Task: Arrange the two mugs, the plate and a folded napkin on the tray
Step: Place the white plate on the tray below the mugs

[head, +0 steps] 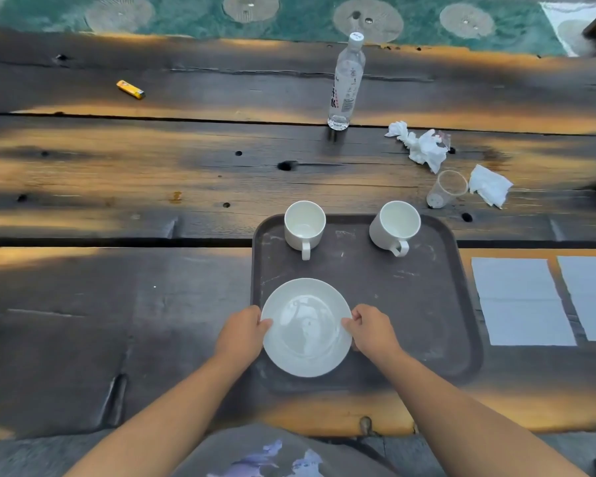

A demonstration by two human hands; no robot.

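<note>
Plate (306, 327), white and round, sits on the near left part of the dark tray (427, 304). Left hand (243, 333) pinches its rim at 9 o'clock; right hand (370, 327) pinches the rim at 3 o'clock, fingers curled and pressed together. The plate's left edge almost reaches the tray's left rim. Right of the plate, the tray floor is bare. At 12 o'clock stands the left mug (304, 226). At 1 o'clock stands the right mug (394, 227). Both mugs are near the far rim, well apart, handles toward the person. Two flat napkins (522, 301) lie on the wooden table (117, 287) at 3 o'clock, just beside the tray's right rim.
</note>
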